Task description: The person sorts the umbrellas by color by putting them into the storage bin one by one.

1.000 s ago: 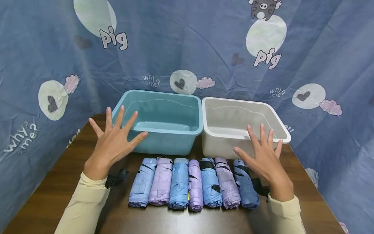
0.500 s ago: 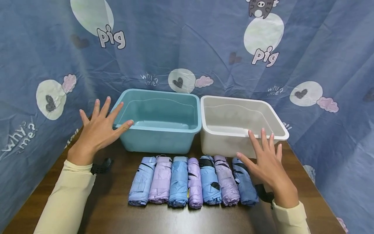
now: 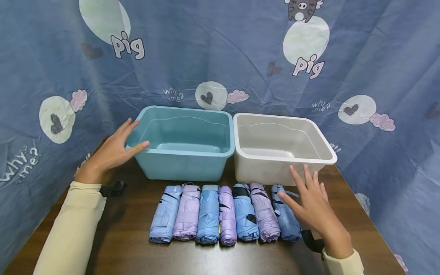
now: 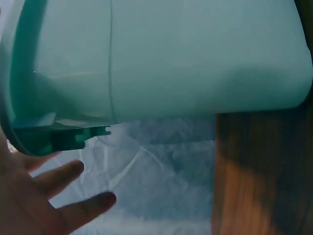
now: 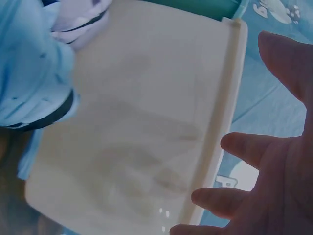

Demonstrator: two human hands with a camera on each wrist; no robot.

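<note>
One blue-green tub [image 3: 182, 167], left, and one white tub [image 3: 262, 170], right, stood side by side on a brown wooden table [image 3: 182, 261]. Seven rolled fabric bundles [image 3: 227, 219] lay in a row before them: from the left, blue, lilac, blue, narrow lilac, blue, lilac, and a darker blue bundle [image 3: 286, 217]. Left hand [image 3: 111, 152]: was at the blue-green tub's left end, contact unclear. Right hand [image 3: 316, 208]: fingers spread, was near the darker blue bundle. Patterned blue cloth [image 3: 172, 49] hung behind.

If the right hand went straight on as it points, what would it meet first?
Most likely the near side of the white bin, though depth is unclear and passing over it is possible.
</note>
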